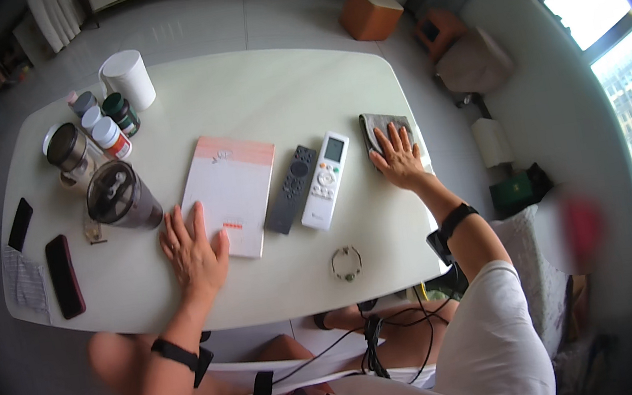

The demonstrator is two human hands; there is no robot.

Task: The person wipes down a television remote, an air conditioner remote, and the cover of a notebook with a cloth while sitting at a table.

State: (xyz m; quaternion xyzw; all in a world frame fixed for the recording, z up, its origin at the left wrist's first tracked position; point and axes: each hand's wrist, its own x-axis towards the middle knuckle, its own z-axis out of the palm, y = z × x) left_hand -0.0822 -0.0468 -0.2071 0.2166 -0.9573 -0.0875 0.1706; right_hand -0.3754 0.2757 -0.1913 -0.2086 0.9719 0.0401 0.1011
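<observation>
My left hand [194, 248] lies flat, fingers apart, over the lower left edge of a white and pink notebook [237, 193]. At the table's right side, my right hand [399, 155] rests with spread fingers on a folded grey cloth [373, 127]. Between the hands lie a dark grey remote control [292, 192] and a white air-conditioner remote [326, 183], side by side and tilted. A bracelet [347, 264] forms a ring near the front edge. Just beyond my left hand stands a dark translucent tumbler with a lid [122, 197].
On the white table [252, 91], a paper roll [128, 81], several pill bottles [112, 137] and a lidded jar [70, 150] stand at the back left. Two phones [65, 276] and a striped cloth [26, 280] lie at the left. Black cables [375, 341] cross my lap.
</observation>
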